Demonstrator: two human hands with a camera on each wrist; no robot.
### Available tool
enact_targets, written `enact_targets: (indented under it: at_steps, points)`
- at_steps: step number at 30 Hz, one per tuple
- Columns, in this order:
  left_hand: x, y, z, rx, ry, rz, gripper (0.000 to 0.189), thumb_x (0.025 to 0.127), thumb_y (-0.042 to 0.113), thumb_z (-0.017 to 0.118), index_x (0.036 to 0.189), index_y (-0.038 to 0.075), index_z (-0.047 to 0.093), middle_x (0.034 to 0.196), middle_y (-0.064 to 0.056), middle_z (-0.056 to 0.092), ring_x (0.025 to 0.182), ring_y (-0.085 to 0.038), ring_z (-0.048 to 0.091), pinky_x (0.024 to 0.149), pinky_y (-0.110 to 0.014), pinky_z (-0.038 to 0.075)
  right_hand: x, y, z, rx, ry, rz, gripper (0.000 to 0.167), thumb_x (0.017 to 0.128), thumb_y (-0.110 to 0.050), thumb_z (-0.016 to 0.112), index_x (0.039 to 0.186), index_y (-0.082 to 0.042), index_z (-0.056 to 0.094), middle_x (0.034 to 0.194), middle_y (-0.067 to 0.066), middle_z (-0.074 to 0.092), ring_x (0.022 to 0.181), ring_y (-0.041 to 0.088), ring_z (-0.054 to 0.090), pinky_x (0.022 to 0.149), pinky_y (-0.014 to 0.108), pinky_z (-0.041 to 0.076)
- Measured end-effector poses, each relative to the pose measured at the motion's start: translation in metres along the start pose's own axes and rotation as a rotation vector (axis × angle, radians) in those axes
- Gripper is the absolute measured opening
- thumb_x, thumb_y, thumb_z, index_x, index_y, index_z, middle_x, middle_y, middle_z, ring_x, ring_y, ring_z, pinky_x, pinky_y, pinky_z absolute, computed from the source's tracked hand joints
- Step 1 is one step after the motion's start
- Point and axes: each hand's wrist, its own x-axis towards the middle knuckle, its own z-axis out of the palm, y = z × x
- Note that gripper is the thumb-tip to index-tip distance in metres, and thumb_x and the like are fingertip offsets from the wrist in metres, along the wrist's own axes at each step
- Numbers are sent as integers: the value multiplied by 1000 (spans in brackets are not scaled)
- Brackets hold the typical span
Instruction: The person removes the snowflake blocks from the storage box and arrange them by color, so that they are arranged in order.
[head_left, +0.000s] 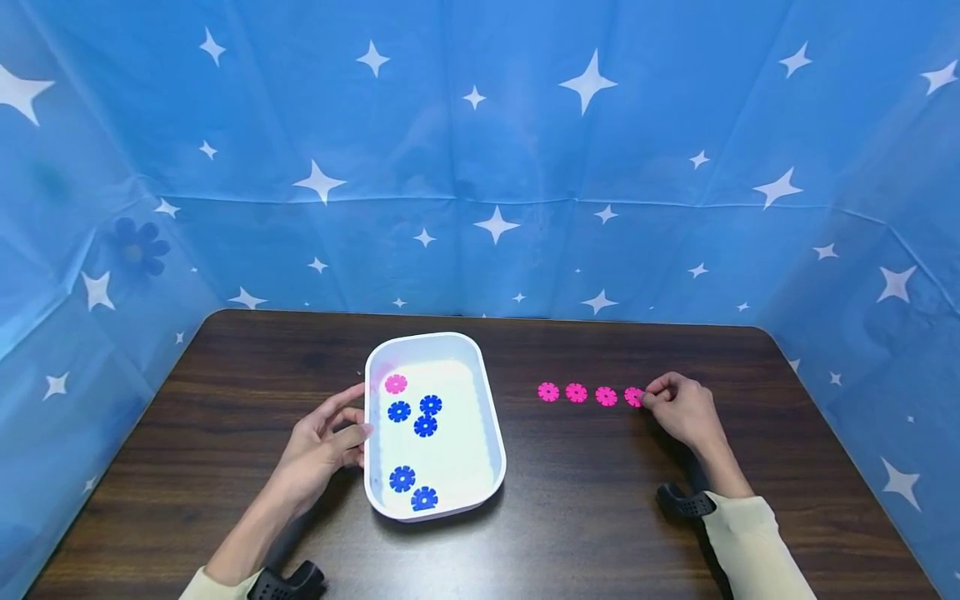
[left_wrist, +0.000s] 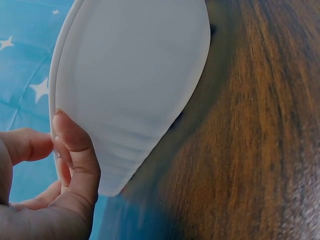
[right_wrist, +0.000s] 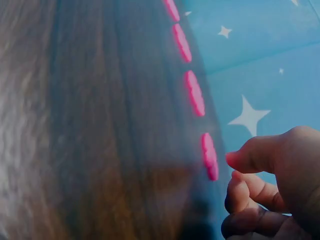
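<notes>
We pinch the near-side rim of the white tray (head_left: 457, 454) with our left hand (head_left: 317, 452), while our right hand (head_left: 684, 410), well apart from it, has its thumb and fingers bent at the end disc (head_left: 632, 397) of four pink discs (head_left: 576, 392) lying in a row right of the tray; we cannot tell whether those fingertips touch it. To place it well, we should lay it flat, match the spacing of its neighbours, and lift straight up so nothing drags. A light, steady grip should keep the tray from sliding; inside it lie one pink disc (head_left: 396, 383) and five blue discs (head_left: 402, 479), two of them touching. Beneath everything is a dark wood-grain table (head_left: 585, 508) with a soft sheen, and blue cloth (head_left: 517, 150) printed with white stars (head_left: 588, 82) rises behind and on both sides.
</notes>
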Motion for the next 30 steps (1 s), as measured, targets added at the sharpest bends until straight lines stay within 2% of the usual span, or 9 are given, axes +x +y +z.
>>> enact_targets:
  at_steps: [7,12,19,30]
  points:
    - [2,0,1,-4,0,3,64,96,2,59,155,14,39,113,-10,52,78,-13,62,71,-28,61,0,-8,-4,-2,6,-43,23,97,-23,67,109,-4,66,83,7,63,71,21,54,64,30,40]
    - [1,0,1,-2,5,-4,65,96,2,60,155,15,39,113,-10,52,79,-14,63,72,-29,62,-4,-22,-8,13,-1,-91,29,97,-24,69,115,-2,65,89,11,68,73,22,57,65,30,45]
    - [-2,1,0,4,-7,-2,64,97,4,60,156,14,38,113,-10,53,80,-14,63,73,-28,62,-8,-45,-8,60,-36,-177,34,96,-24,72,120,-1,63,92,13,70,73,21,58,62,30,47]
    - [-1,1,0,-4,-26,15,63,98,5,60,156,14,37,112,-8,53,79,-13,63,72,-28,62,-11,-91,-6,123,-92,-290,29,94,-24,73,118,-11,63,97,6,69,79,19,61,67,29,49]
